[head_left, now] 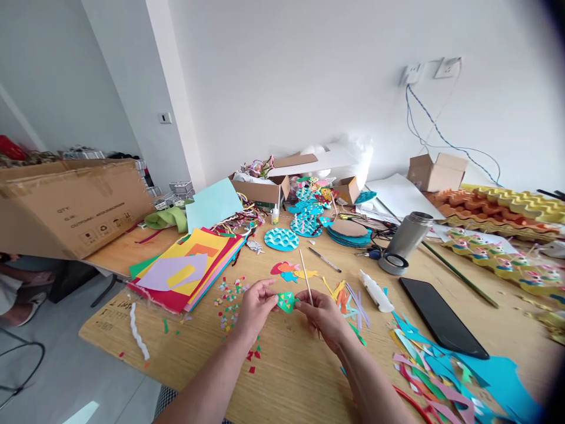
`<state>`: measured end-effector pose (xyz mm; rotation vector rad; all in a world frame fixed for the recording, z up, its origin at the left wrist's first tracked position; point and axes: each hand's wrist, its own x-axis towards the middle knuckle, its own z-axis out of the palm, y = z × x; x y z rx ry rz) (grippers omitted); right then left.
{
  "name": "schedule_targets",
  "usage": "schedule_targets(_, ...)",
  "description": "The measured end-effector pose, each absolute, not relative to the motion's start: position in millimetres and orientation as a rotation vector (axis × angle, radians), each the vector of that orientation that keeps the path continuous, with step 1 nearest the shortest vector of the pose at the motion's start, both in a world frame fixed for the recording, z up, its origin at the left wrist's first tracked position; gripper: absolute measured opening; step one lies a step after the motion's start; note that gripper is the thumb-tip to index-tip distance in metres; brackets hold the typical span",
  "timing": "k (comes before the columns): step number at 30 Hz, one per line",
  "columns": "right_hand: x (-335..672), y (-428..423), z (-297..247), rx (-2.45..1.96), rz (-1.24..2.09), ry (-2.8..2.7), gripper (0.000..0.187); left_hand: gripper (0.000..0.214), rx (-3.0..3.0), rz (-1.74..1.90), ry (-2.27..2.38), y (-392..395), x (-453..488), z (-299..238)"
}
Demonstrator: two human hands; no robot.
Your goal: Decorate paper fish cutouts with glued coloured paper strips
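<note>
Between my two hands is a small green paper fish (286, 302) with red, white and yellow bits on it. My left hand (255, 307) pinches its left end with thumb and fingers. At the fish's right end, my right hand (324, 315) grips it, and a thin wooden stick (305, 272) also stands up tilted from that hand. Just beyond the hands lie red, blue and yellow paper fish (289, 271). Tiny coloured paper bits (228, 301) are scattered left of my left hand. Right of my right hand are paper strips (348, 300) and a white glue bottle (376, 292).
Stacked coloured paper (176, 271) lies at the left. A black phone (442, 317), a steel flask (410, 235) and blue paper scraps (485, 377) are on the right. Blue wavy discs (281, 239) stand farther back, with egg trays (507, 206) at the far right.
</note>
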<state>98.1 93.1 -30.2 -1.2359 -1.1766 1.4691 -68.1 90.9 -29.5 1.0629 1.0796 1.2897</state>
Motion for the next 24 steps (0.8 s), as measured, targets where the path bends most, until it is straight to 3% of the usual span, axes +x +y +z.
schedule_targets(9, 90.4, 87.8, -23.8, -1.163, 1.493, -1.092, 0.046, 0.040, 1.184, 1.303, 1.114, 89.3, -66.0, -28.3)
schedule_targets(24, 90.8, 86.3, -20.2, -1.171, 1.516, -1.076, 0.041, 0.049, 1.314, 1.145, 1.119, 89.3, -64.7, -39.2)
